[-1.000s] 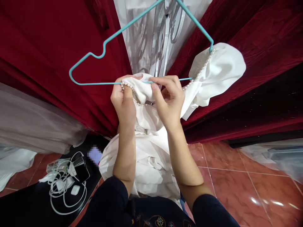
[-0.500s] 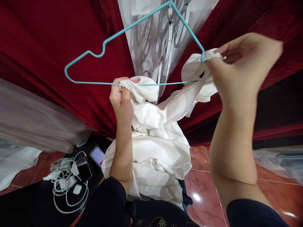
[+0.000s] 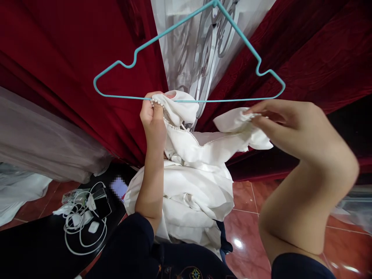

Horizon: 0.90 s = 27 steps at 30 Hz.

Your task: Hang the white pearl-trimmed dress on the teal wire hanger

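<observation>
A thin teal wire hanger (image 3: 124,65) hangs in front of me against red curtains. My left hand (image 3: 153,118) is closed on the hanger's bottom bar and on a bunched shoulder of a white garment (image 3: 192,182) edged with small pearls. My right hand (image 3: 287,124) pinches the garment's other shoulder just below the hanger's right end, apart from the wire. The garment's body hangs down between my arms toward the floor.
Red velvet curtains (image 3: 58,58) flank a white sheer panel (image 3: 192,42). On a black mat at lower left lie white cables, chargers and a phone (image 3: 87,213). Grey-white fabric (image 3: 43,155) is heaped at left. Red glossy floor tiles (image 3: 247,217) spread right.
My right hand left the middle of the bar, went to the hanger's right end, then pulled that white shoulder off the wire and down. The left hand stayed put.
</observation>
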### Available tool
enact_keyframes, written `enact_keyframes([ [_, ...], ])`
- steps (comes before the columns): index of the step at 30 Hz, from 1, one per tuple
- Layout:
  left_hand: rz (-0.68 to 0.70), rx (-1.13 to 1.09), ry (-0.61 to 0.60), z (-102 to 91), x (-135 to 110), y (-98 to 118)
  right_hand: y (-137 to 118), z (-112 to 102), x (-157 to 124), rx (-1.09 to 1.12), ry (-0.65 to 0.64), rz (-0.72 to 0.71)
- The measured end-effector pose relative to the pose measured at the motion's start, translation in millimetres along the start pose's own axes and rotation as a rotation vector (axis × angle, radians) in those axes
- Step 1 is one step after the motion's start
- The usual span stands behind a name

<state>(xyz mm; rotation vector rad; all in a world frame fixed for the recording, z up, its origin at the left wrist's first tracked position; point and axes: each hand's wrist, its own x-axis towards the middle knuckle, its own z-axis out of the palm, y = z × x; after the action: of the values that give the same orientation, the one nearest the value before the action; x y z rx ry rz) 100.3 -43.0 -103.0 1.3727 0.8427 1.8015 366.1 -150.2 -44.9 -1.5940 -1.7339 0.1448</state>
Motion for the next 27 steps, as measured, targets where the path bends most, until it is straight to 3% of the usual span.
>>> enact_keyframes([
  [3,-0.038,-0.035,-0.008,3.9,-2.8,-5.0,-25.1,31.7,5.6,0.119,0.135,-0.253],
  [9,0.005,-0.098,-0.043,1.1,-4.0,-2.1,-27.2,97.1,13.6,0.411,0.409,-0.176],
  [13,-0.035,0.019,-0.051,-23.5,-10.2,-11.5,-15.6,107.0,15.6,0.492,0.657,-0.214],
  [17,-0.069,0.157,0.129,-65.5,-4.3,-34.5,-8.6,102.5,19.7,0.456,0.61,-0.187],
  [21,0.103,0.257,0.312,-95.6,41.5,-34.5,-8.0,101.1,20.1,0.467,0.599,-0.174],
  [25,0.289,0.319,0.311,-102.6,111.0,-1.1,-12.3,103.2,18.1,0.458,0.615,-0.145],
  [27,0.404,0.382,0.222,-95.0,134.7,19.2,-14.3,105.5,17.5,0.465,0.62,-0.142],
])
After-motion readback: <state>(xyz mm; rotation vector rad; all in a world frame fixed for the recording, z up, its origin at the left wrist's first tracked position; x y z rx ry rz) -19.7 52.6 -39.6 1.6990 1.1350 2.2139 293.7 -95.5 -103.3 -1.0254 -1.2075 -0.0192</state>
